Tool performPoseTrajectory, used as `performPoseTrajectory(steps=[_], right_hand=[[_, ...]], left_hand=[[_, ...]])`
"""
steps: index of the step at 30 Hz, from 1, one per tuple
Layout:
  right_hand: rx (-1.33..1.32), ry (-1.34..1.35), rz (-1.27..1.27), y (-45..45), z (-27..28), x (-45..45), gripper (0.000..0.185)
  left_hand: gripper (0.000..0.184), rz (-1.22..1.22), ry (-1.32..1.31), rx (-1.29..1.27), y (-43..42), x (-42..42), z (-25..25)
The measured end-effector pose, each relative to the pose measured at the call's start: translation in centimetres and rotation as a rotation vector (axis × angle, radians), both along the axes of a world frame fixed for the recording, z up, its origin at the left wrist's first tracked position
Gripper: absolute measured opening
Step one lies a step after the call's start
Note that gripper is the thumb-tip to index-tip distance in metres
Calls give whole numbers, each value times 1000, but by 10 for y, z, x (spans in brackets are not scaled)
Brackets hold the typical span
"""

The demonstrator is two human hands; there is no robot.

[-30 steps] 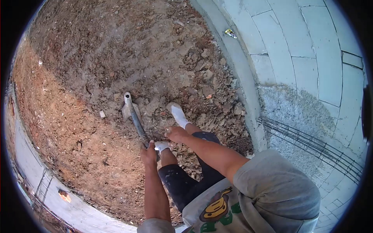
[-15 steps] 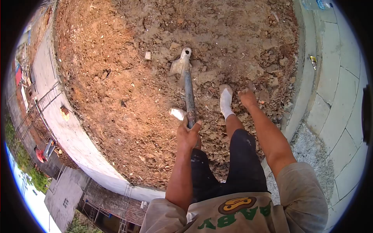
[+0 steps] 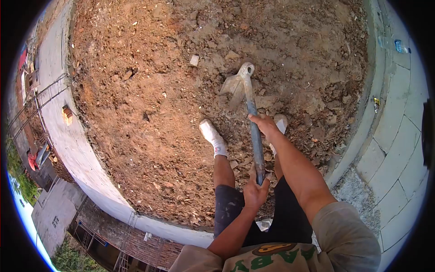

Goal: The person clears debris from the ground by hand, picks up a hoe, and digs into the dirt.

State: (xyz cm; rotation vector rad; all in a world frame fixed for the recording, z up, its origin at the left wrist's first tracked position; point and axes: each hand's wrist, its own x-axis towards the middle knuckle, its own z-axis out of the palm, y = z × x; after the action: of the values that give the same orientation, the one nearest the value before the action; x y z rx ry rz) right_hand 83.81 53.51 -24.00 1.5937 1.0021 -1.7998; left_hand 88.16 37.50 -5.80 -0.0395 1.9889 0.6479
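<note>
A hoe point(image 3: 253, 124) with a grey handle and a pale, forked-looking metal head point(image 3: 233, 86) slants across the front of my body. My left hand point(image 3: 256, 192) is closed around the butt end of the handle, close to my thighs. Higher up the handle, my right hand point(image 3: 268, 128) grips it below the head. The head is over the loose brown soil point(image 3: 149, 149); I cannot tell whether it touches. My feet, in a pale left shoe point(image 3: 211, 131) and a pale right shoe point(image 3: 280, 122), stand on the soil on either side of the handle.
A low pale wall point(image 3: 86, 149) curves along the left side. Grey paving slabs point(image 3: 394, 136) and a kerb run down the right, with a yellow wrapper point(image 3: 376, 104) and a plastic bottle point(image 3: 398, 46). A small pale block point(image 3: 194, 60) lies on the soil. Rebar point(image 3: 47, 90) sticks out over the wall.
My right hand has come onto the handle from beside it. My left hand and the hoe's butt have moved down and right in view, nearer my body. My left foot appears further forward.
</note>
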Motion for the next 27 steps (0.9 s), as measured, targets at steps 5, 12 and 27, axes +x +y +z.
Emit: performPoseTrajectory(steps=[5, 12, 27], right_hand=[[-123, -120, -338, -36, -17, -32, 28], [150, 74, -203, -46, 43, -135, 38], [412, 35, 86, -54, 21, -203, 19]], left_hand=[[58, -43, -195, -298, -60, 9, -21], [32, 210, -201, -117, -81, -61, -30], [34, 496, -324, 32, -62, -98, -54]])
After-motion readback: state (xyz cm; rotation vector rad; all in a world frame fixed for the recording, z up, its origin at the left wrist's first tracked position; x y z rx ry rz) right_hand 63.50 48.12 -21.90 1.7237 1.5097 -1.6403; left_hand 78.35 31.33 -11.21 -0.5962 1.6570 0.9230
